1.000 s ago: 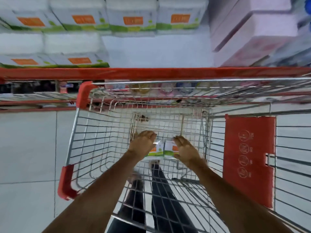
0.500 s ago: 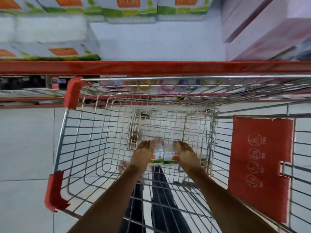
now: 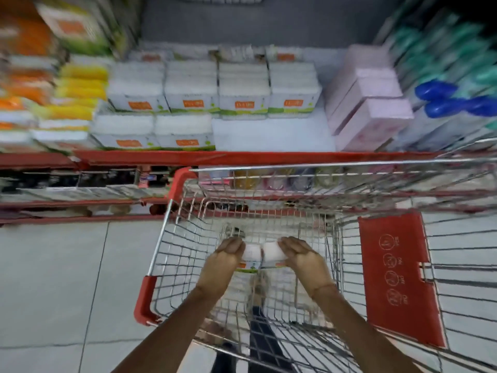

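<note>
Below, grey tiled floor; cart beside red shelving

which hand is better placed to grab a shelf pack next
Likely the left hand: it and the right hand both hold the pack in the cart, but the shelf packs lie nearer its side.

Shows white on the pack, with an orange label and a green band. Repeats that white, orange and green on the shelf packs. Turns pale pink on the boxes, deep blue on the bottle caps, yellow on the packets. Runs red along the shelf edge, the corner bumpers and the seat flap, the last printed with round icons. Gleams silver on the wire cart. Lies pale grey over the floor tiles.
</note>
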`<state>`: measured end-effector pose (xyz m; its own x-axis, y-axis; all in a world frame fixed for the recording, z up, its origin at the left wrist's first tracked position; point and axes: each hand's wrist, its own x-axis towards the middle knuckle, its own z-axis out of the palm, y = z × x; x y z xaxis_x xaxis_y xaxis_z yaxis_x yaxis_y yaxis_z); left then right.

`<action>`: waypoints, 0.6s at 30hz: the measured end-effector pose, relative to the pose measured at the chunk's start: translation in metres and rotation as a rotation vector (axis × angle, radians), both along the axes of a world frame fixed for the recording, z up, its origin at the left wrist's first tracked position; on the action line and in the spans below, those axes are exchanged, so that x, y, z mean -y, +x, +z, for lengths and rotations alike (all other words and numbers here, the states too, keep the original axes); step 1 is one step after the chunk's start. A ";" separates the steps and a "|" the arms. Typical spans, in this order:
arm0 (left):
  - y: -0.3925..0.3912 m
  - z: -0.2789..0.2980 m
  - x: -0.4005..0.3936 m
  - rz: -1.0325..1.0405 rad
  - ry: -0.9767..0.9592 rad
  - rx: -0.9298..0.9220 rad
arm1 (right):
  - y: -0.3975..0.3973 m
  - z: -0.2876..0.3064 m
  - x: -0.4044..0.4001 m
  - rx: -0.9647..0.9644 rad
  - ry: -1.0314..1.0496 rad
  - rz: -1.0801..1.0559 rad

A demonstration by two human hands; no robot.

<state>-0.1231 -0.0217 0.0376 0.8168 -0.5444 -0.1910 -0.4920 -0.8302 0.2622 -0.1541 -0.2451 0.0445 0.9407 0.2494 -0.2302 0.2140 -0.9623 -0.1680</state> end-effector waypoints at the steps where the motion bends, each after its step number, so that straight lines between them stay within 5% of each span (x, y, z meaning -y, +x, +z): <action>1: 0.007 0.017 -0.005 0.005 -0.035 0.025 | 0.005 0.019 -0.004 0.056 0.023 -0.003; 12: 0.080 0.149 -0.009 0.057 -0.210 0.343 | 0.085 0.156 -0.002 0.524 0.055 -0.088; 18: 0.117 0.190 0.015 0.118 -0.222 0.403 | 0.127 0.206 0.003 0.586 0.046 -0.074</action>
<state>-0.0063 -0.0363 0.2277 0.8607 -0.4352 0.2642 -0.4967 -0.8318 0.2478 -0.0272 -0.2478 0.2501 0.9229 0.1757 0.3425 0.2164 -0.9726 -0.0844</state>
